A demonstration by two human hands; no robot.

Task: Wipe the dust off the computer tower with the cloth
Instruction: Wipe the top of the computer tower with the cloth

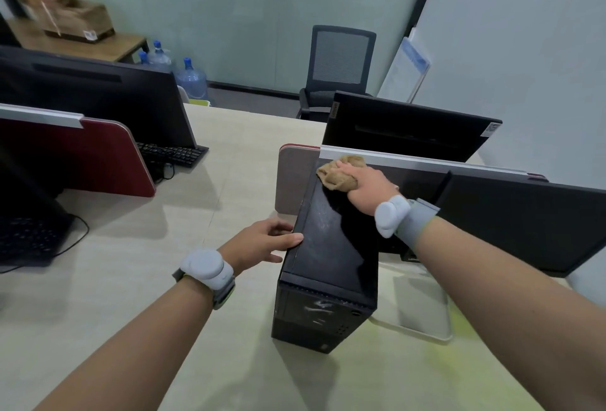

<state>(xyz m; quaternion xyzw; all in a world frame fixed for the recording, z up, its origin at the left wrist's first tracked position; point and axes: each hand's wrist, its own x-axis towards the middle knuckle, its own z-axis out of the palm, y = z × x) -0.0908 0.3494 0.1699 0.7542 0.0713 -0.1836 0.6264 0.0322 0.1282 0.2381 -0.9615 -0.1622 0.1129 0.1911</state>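
The black computer tower [331, 256] stands upright on the pale desk [131, 296], its far end close against the low desk divider [295, 178] and its right side just beside the white foot of a monitor [524, 223]. The person's right hand [364, 186] has its fingers curled round a bunched brown cloth [341, 174] and presses it onto the far end of the tower's top panel, right under the divider's metal rail. The left hand [262, 240] lies relaxed on the near left edge of the top, thumb on the panel and fingers reaching down the side, apparently to steady the case. Pale dust smears show on the middle of the top and on the front face, so the job looks only partly done. Several things could go wrong from here. The cloth is wadded into a lump, so only a small patch meets the panel, and a stroke pulled toward the person may leave streaks on either side. With the cloth at the far edge, any push away would likely tip dust down the gap behind the case instead of lifting it. The tower is tall and narrow, and a hard sideways sweep could rock it toward the monitor foot if the left hand gives too little support. The knuckles could also knock the rail. The back of the tower is hidden, so whether any cables are at risk cannot be told.
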